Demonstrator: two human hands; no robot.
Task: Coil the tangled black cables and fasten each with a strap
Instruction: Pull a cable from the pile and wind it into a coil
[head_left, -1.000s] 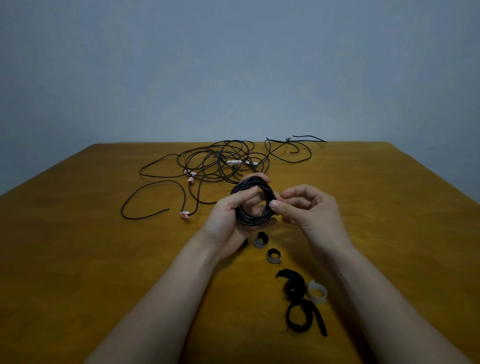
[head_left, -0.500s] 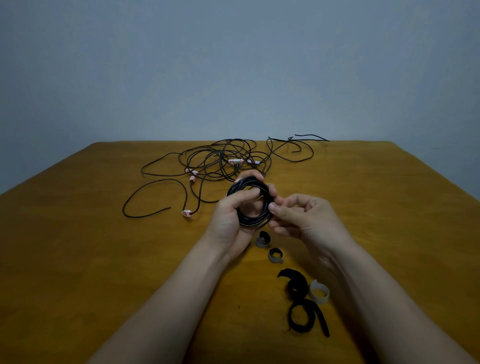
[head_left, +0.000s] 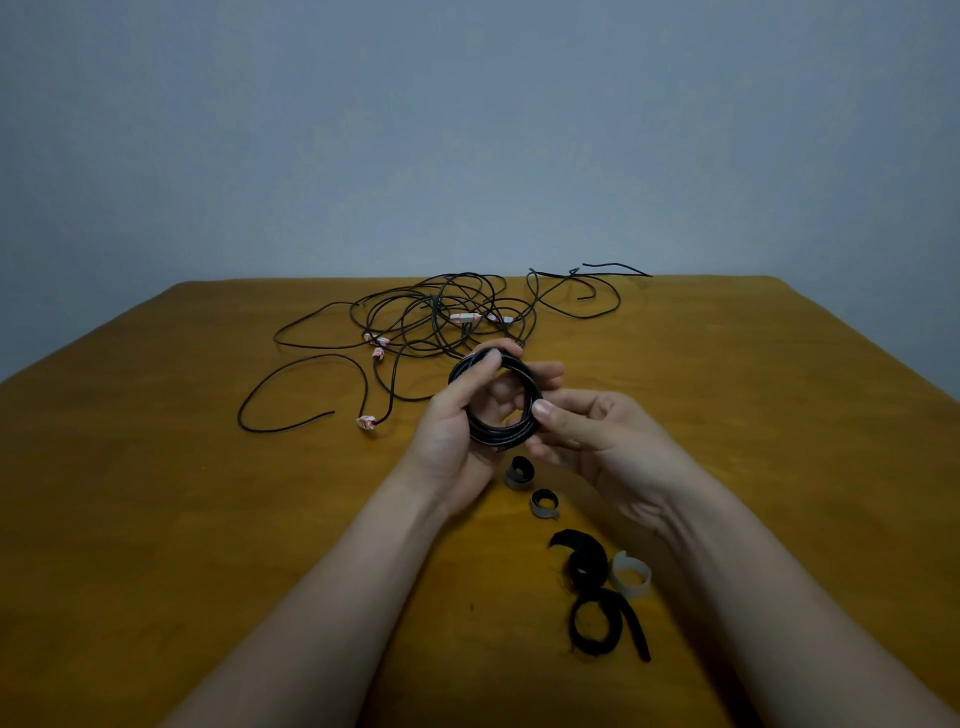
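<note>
The left hand (head_left: 451, 434) grips the coil (head_left: 492, 435) with its thumb over the upper left rim and its fingers behind the ring, only their tips showing past the far right side. The right hand (head_left: 597, 436) has drawn in from a second ago: its fingers, looser then, are now curled under, and its thumb presses the coil's right rim in a pinch. The coil itself has hardly moved; it is held upright above the table (head_left: 156, 519), just near of the tangled cables (head_left: 441, 317), which lie as before.

Whether the right fingers also hold a loose cable end I cannot tell, since the thumb and the coil cover that spot. The pale tags on the tangled cables are too blurred to read, and one strand runs past the table's far edge. Near of the hands lie two small rolled straps (head_left: 519, 473), then two black straps (head_left: 587, 566) and a white strap (head_left: 630, 574), unmoved. Both forearms are cut off by the bottom edge.
</note>
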